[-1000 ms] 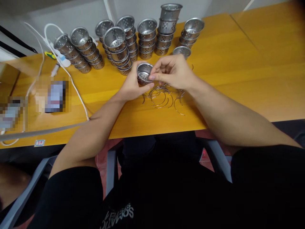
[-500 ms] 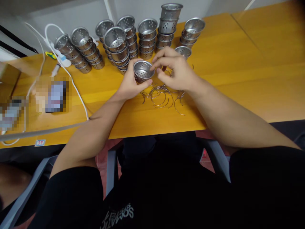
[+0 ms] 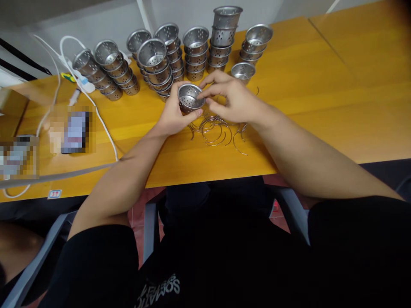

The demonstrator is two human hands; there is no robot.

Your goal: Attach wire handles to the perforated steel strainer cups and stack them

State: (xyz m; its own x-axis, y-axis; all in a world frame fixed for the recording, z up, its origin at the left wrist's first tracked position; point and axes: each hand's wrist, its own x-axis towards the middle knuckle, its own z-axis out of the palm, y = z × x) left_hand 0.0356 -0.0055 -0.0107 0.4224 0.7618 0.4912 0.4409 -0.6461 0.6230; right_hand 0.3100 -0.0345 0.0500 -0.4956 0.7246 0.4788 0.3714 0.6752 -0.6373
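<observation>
A small perforated metal strainer basket (image 3: 189, 102) is tilted toward me just above the table. My left hand (image 3: 173, 112) is closed around its left side, with the thumb along the near wall. At the right rim, my right hand (image 3: 229, 95) pinches the basket, fingertips inside the opening and thumb outside. Whether a small part is also between those fingers is hidden. Loose curved metal wires (image 3: 216, 130) lie in a tangle under and in front of my right hand. A single strainer basket (image 3: 243, 72) stands just beyond that hand.
Stacks of strainer baskets (image 3: 195, 55) line the back of the yellow table (image 3: 321, 107). The tallest stack (image 3: 226, 34) rises behind my hands. On the left are a white cable (image 3: 102, 124), a phone (image 3: 75, 132) and another blurred device (image 3: 19, 156). A person's bare leg (image 3: 19, 252) shows lower left.
My right fingers have moved slightly further into the strainer basket at its right rim. The left hand keeps its hold. The whole view has shifted a little.
</observation>
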